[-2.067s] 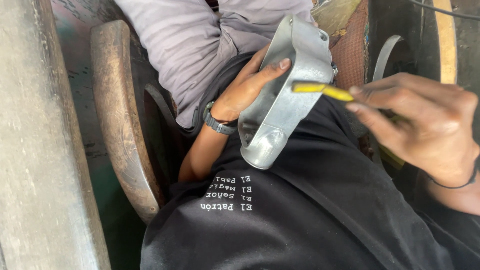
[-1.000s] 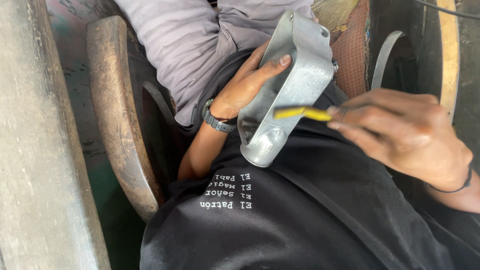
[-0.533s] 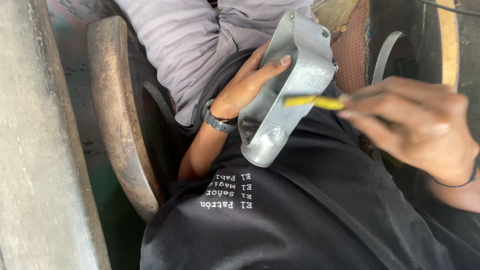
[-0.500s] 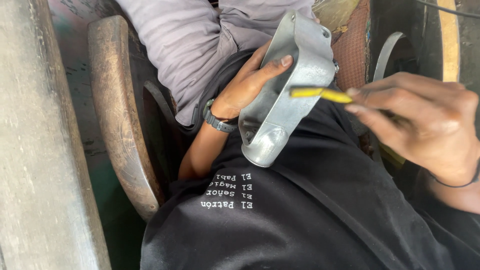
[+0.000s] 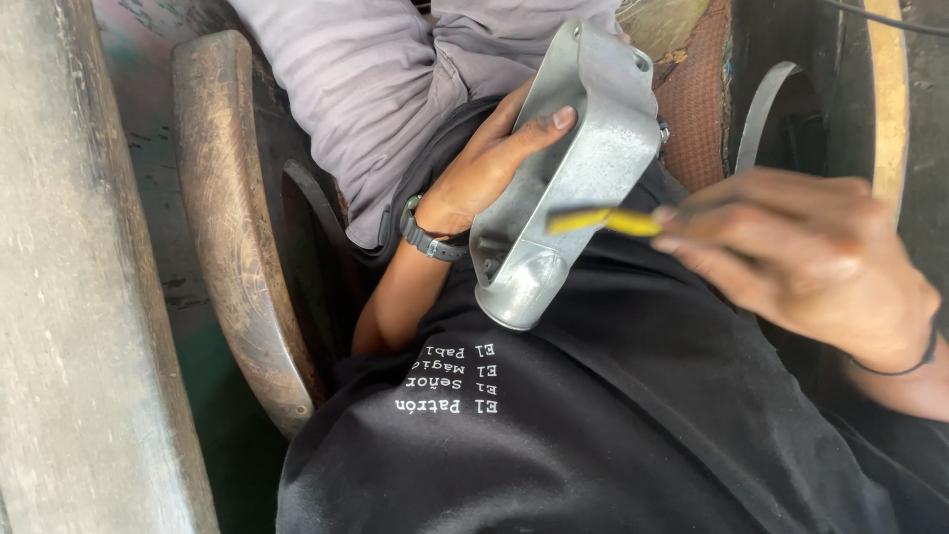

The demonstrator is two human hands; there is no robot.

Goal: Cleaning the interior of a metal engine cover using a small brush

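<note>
While the black shirt (image 5: 613,435) fills the near view, the right hand (image 5: 801,262) pinches a thin yellow tool (image 5: 603,220), fingers closed, its tip touching the grey metal fitting (image 5: 578,168) just to its left. The fitting's long axis runs diagonally, round open end down. The left hand (image 5: 489,168) clasps its left side, thumb across the face. Beyond lie grey trousers (image 5: 356,89); a worn curved wooden piece (image 5: 232,227) bounds the left.

I see no packages, signs or screens around me. The nearest thing to a label is the small block of white lettering (image 5: 450,379) printed in three short lines on my black shirt (image 5: 613,435).
</note>
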